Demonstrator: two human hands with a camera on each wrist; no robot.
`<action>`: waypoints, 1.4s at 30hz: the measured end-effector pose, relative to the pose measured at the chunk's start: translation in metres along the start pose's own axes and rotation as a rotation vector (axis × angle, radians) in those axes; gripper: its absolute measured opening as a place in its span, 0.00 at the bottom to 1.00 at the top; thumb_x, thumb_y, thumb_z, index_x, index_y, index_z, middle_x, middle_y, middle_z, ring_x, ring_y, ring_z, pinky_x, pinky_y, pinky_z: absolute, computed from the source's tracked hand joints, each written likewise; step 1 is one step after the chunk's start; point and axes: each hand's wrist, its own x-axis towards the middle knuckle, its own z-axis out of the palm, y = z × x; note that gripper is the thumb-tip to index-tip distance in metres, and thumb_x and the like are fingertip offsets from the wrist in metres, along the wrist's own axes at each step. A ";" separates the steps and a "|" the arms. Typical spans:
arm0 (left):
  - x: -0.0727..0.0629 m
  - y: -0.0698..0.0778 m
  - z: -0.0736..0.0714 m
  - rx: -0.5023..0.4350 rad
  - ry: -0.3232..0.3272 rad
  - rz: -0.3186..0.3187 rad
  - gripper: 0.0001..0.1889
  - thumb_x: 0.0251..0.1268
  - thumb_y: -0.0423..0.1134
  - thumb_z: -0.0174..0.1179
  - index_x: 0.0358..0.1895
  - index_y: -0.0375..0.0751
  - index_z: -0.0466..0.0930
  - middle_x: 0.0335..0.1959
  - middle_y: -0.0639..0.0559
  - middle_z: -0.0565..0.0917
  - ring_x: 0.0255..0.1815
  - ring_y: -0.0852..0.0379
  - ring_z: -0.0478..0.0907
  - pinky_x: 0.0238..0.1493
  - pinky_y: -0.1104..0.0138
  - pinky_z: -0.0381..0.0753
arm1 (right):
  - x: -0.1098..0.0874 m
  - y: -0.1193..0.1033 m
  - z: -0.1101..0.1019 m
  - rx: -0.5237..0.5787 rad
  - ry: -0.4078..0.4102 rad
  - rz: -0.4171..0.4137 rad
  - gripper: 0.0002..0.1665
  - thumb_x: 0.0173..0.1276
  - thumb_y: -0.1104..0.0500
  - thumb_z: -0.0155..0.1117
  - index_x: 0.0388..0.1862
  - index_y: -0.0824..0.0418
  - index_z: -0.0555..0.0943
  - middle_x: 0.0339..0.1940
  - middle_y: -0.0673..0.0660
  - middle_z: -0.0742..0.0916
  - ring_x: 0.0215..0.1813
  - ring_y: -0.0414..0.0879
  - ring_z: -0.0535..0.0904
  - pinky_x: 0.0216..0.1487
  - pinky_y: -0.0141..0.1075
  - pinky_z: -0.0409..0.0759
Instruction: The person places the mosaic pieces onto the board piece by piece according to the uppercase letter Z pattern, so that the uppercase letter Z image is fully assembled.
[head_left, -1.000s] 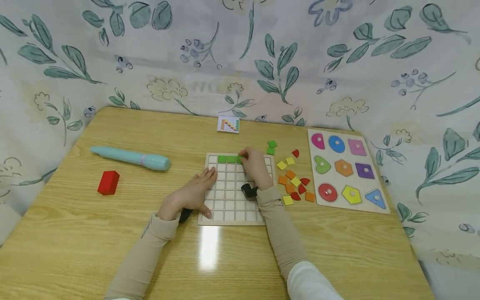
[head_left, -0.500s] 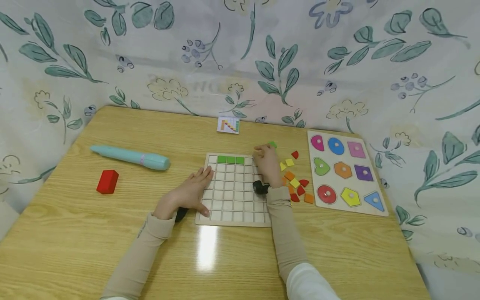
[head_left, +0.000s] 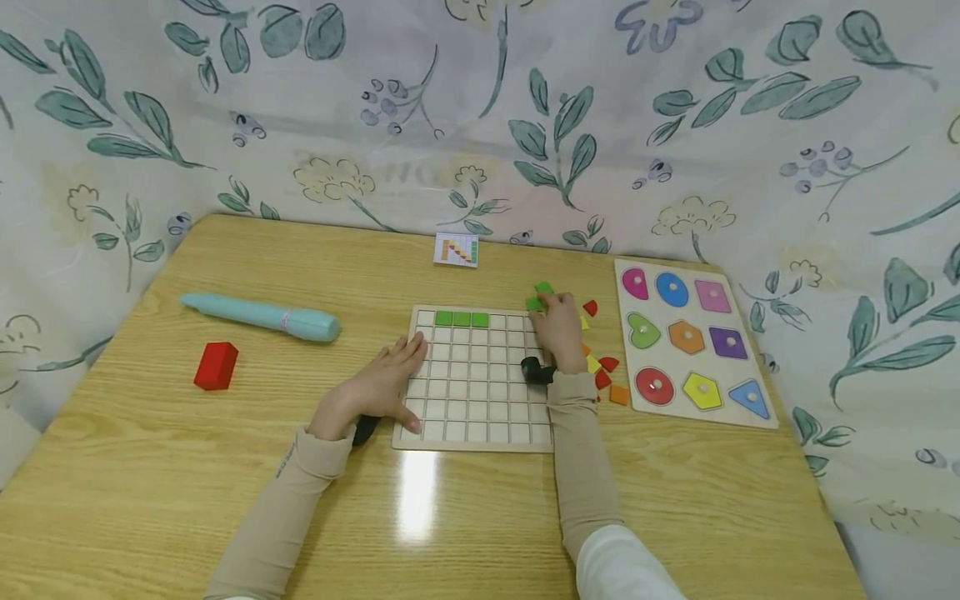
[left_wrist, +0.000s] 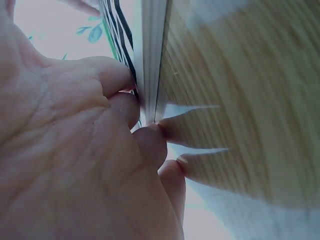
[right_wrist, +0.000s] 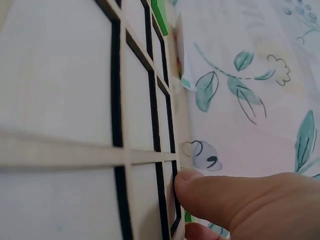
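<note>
A wooden grid board (head_left: 472, 448) lies mid-table, with three green square tiles (head_left: 462, 319) side by side in its far row. My left hand (head_left: 378, 385) is spread on the board's left edge; in the left wrist view, its fingers (left_wrist: 150, 147) touch that edge. My right hand (head_left: 562, 333) is just beyond the board's far right corner, its fingertips at a loose green tile (head_left: 534, 304). The right wrist view has the thumb (right_wrist: 200, 192) by the board's rim, a sliver of green tile (right_wrist: 188, 216) between thumb and finger. Another loose green tile (head_left: 543, 287) lies behind.
Red, orange and yellow pieces (head_left: 603, 379) lie right of the board, partly covered by my right hand. Beyond them is a knobbed shape puzzle (head_left: 626, 400). A pattern card (head_left: 456, 250) is at the back. Leftward lie a turquoise pen-shaped object (head_left: 258, 313) and a red block (head_left: 216, 366).
My right hand has left the third green tile in the far row and moved right to the loose green tiles. The nearer loose tile has shifted slightly left. My left hand stays on the edge.
</note>
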 end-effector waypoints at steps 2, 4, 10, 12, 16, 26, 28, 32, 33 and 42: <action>0.000 0.000 0.000 0.000 -0.002 -0.002 0.67 0.37 0.51 0.77 0.76 0.27 0.39 0.78 0.33 0.36 0.79 0.33 0.32 0.76 0.40 0.37 | 0.000 0.000 0.000 -0.030 -0.012 -0.007 0.26 0.72 0.57 0.55 0.67 0.63 0.71 0.64 0.70 0.70 0.61 0.64 0.72 0.60 0.53 0.75; 0.000 0.001 0.000 -0.001 0.000 0.000 0.67 0.36 0.51 0.77 0.76 0.27 0.40 0.78 0.32 0.36 0.79 0.32 0.32 0.76 0.40 0.38 | 0.000 -0.001 0.001 -0.045 -0.020 -0.008 0.25 0.72 0.56 0.54 0.65 0.64 0.72 0.64 0.69 0.70 0.61 0.64 0.72 0.59 0.53 0.75; -0.001 0.002 -0.001 -0.004 -0.004 -0.008 0.67 0.37 0.50 0.77 0.76 0.27 0.39 0.78 0.33 0.36 0.79 0.33 0.32 0.77 0.40 0.37 | 0.001 -0.001 0.001 -0.024 -0.025 -0.025 0.23 0.72 0.58 0.54 0.62 0.66 0.70 0.65 0.67 0.71 0.63 0.65 0.70 0.63 0.53 0.71; 0.000 0.003 -0.001 -0.003 -0.003 -0.004 0.67 0.37 0.50 0.77 0.75 0.26 0.40 0.78 0.32 0.36 0.79 0.32 0.32 0.76 0.40 0.37 | 0.002 -0.001 0.001 -0.020 -0.028 -0.055 0.26 0.71 0.60 0.54 0.66 0.65 0.68 0.67 0.66 0.72 0.66 0.65 0.69 0.67 0.53 0.68; 0.000 0.003 -0.001 -0.009 -0.006 -0.009 0.67 0.37 0.50 0.77 0.76 0.27 0.39 0.78 0.33 0.35 0.79 0.33 0.31 0.77 0.41 0.37 | 0.004 0.000 0.001 -0.005 -0.040 -0.094 0.31 0.72 0.63 0.53 0.73 0.62 0.63 0.67 0.64 0.75 0.67 0.64 0.67 0.70 0.53 0.65; -0.001 0.001 0.001 -0.022 -0.003 -0.004 0.67 0.37 0.50 0.77 0.76 0.27 0.39 0.78 0.34 0.35 0.79 0.33 0.31 0.77 0.41 0.36 | 0.002 0.001 0.002 0.109 0.018 -0.130 0.17 0.72 0.68 0.51 0.55 0.66 0.80 0.55 0.68 0.78 0.55 0.61 0.74 0.57 0.50 0.75; -0.001 0.002 0.001 -0.020 -0.001 0.000 0.67 0.37 0.50 0.77 0.76 0.27 0.39 0.78 0.33 0.35 0.79 0.33 0.31 0.77 0.40 0.36 | 0.000 -0.002 0.002 0.136 0.037 -0.133 0.16 0.72 0.67 0.52 0.53 0.67 0.81 0.51 0.68 0.81 0.49 0.59 0.77 0.51 0.48 0.77; -0.001 0.002 0.000 -0.015 -0.004 -0.005 0.67 0.37 0.51 0.77 0.76 0.28 0.39 0.78 0.34 0.35 0.79 0.33 0.31 0.77 0.41 0.36 | -0.001 -0.012 0.004 0.216 0.044 -0.119 0.15 0.71 0.65 0.57 0.54 0.67 0.80 0.48 0.66 0.83 0.44 0.56 0.78 0.45 0.43 0.78; -0.001 0.002 0.000 -0.012 -0.005 -0.008 0.67 0.38 0.51 0.77 0.76 0.28 0.39 0.79 0.34 0.35 0.79 0.34 0.31 0.77 0.41 0.36 | -0.001 -0.014 0.004 0.220 0.037 -0.123 0.14 0.70 0.64 0.58 0.53 0.66 0.80 0.47 0.65 0.84 0.44 0.55 0.78 0.44 0.42 0.78; -0.001 0.003 0.000 0.002 -0.008 -0.017 0.67 0.37 0.52 0.77 0.76 0.28 0.39 0.79 0.35 0.35 0.79 0.34 0.31 0.77 0.41 0.36 | -0.007 -0.034 0.010 0.128 -0.118 -0.149 0.09 0.70 0.62 0.60 0.45 0.62 0.84 0.44 0.61 0.85 0.42 0.51 0.78 0.43 0.39 0.78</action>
